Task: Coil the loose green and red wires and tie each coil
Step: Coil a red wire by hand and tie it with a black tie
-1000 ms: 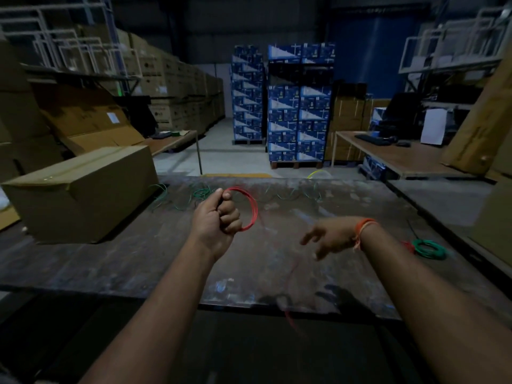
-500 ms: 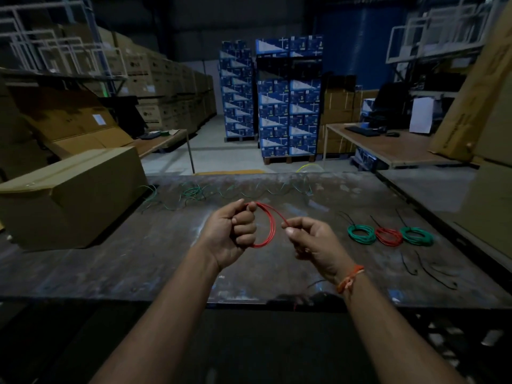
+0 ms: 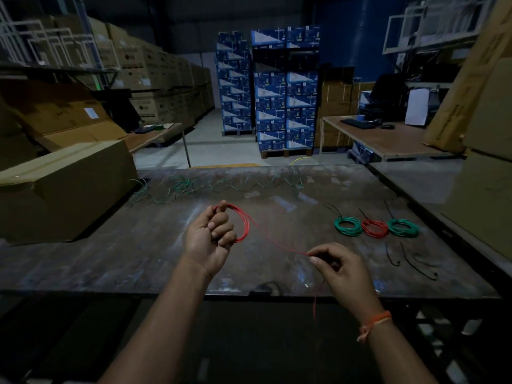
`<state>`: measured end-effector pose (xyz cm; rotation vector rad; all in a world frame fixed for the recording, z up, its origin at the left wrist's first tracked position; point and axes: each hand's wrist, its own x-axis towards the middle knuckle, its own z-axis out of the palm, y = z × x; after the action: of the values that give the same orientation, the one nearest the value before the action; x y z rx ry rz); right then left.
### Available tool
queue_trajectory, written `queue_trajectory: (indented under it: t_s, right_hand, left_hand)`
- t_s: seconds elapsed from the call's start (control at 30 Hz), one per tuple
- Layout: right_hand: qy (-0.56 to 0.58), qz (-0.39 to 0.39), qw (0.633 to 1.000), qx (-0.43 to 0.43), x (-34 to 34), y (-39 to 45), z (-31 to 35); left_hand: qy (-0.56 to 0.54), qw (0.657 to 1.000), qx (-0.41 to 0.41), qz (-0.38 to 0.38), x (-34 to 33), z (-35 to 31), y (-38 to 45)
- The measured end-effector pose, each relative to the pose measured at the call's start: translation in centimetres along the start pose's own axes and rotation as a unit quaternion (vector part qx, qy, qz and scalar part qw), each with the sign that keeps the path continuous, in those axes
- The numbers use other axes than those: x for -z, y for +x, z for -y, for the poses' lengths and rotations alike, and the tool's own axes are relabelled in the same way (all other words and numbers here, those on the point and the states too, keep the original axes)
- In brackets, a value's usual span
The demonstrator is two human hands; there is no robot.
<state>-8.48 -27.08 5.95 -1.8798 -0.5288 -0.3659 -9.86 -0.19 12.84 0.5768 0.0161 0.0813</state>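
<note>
My left hand grips a small coil of red wire above the middle of the worn table. A loose strand runs from the coil down to my right hand, which pinches it between thumb and fingertips; the tail hangs past the table's front edge. Loose green wire lies tangled along the far side of the table. Three tied coils sit at the right: a green coil, a red coil and another green coil.
Black cable ties lie on the table in front of the tied coils. A large cardboard box stands on the left of the table, and tall cartons stand beyond its right edge. Stacked blue boxes on pallets fill the aisle beyond.
My right hand has pulled away from the coil, down and to the right, drawing a length of red wire out. My left hand keeps hold of the coil.
</note>
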Motion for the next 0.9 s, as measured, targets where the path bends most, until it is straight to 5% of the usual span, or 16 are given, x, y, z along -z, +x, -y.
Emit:
queue_trajectory:
  t_s: [0.33, 0.57, 0.9]
  right_hand:
    - [-0.029, 0.082, 0.977, 0.195, 0.9, 0.7, 5.6]
    - [-0.044, 0.080, 0.970, 0.225, 0.2, 1.2, 7.0]
    - [-0.106, 0.046, 0.963, 0.243, 1.7, 2.0, 6.5]
  left_hand:
    - [0.184, 0.977, -0.098, -0.034, -1.8, 4.9, -0.6]
    - [0.374, 0.919, -0.122, 0.013, -2.5, 8.3, -2.5]
    - [0.478, 0.874, -0.064, 0.050, -2.4, 9.3, -4.6]
